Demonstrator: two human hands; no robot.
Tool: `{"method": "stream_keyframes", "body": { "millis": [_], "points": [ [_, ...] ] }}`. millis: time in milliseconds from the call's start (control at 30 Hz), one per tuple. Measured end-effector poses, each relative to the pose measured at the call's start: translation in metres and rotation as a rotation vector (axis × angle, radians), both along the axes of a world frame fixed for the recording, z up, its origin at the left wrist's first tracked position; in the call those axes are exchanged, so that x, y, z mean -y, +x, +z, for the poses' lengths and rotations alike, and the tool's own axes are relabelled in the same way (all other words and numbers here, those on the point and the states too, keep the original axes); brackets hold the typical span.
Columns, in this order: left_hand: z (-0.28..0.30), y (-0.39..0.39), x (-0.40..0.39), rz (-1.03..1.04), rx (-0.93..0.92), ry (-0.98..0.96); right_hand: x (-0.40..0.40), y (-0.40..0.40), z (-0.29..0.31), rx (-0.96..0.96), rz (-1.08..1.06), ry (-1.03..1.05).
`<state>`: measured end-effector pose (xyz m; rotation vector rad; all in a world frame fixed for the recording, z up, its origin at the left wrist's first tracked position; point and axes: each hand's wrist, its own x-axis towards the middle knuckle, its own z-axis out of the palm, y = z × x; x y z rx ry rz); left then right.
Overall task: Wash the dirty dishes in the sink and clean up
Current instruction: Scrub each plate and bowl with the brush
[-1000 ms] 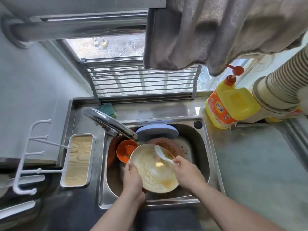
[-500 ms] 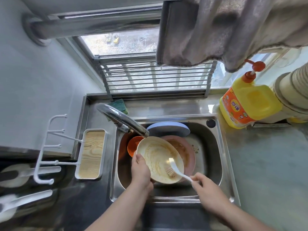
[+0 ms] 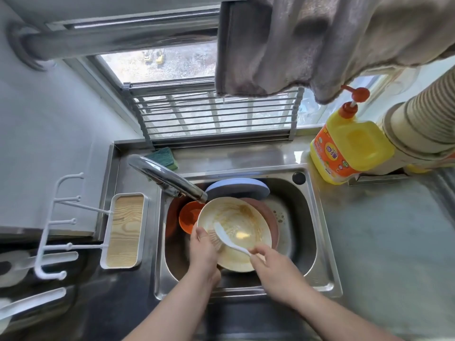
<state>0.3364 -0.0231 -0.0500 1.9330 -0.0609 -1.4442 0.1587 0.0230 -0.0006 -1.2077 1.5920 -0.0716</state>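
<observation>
**Brush swings to the bowl's near-left rim**

Since the frame half a second ago, the white dish brush (image 3: 230, 238) has moved from the lower middle of the cream bowl (image 3: 243, 225) to its left side, and the right hand (image 3: 273, 264) has come in closer to the bowl's near edge. The bristle head now sits just beside the left thumb, against the inner wall of the bowl.

The left hand (image 3: 203, 252) grips the bowl at its near-left rim, thumb inside and fingers curled underneath, holding it tilted over the sink (image 3: 317, 242). The right hand pinches the end of the brush handle between curled fingers. The bowl's inside is smeared with yellow-brown residue, with a small bright patch near its bottom that may be a reflection or a bit of food; the view is too soft to tell.

Behind the bowl in the basin lie a pink plate (image 3: 269, 215), partly covered by the bowl, a small orange bowl (image 3: 188, 215) to the left, and a blue-rimmed plate (image 3: 237, 188) leaning against the back wall. The faucet (image 3: 167, 177) reaches over from the left, its spout ending just above the cream bowl's far rim. A green sponge (image 3: 163, 157) rests on the ledge behind the faucet. A yellow detergent bottle (image 3: 349, 148) with a red pump stands on the counter at the right rear corner of the sink.
</observation>
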Motion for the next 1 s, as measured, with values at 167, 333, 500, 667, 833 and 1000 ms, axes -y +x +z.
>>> {"method": "stream_keyframes", "body": {
  "millis": [167,333,500,667,833,1000],
  "points": [
    [0.002,0.011,0.003,-0.003,0.016,-0.032,0.001,-0.042,-0.014,-0.133,-0.093,0.037],
    [0.0,0.008,-0.005,-0.043,0.055,-0.08,-0.019,-0.004,-0.001,0.016,0.001,0.005],
    [0.006,0.016,-0.003,-0.048,0.034,-0.127,0.004,-0.041,-0.017,-0.156,-0.068,0.011],
    [0.003,0.009,-0.007,-0.068,0.044,-0.117,-0.022,-0.003,0.014,-0.017,0.102,0.007],
    [0.011,-0.002,-0.019,-0.012,-0.06,-0.107,0.047,-0.017,-0.001,-0.143,-0.046,-0.029],
    [-0.005,0.011,-0.009,-0.028,0.045,-0.113,-0.018,-0.047,-0.017,-0.217,-0.101,0.076]
  ]
}}
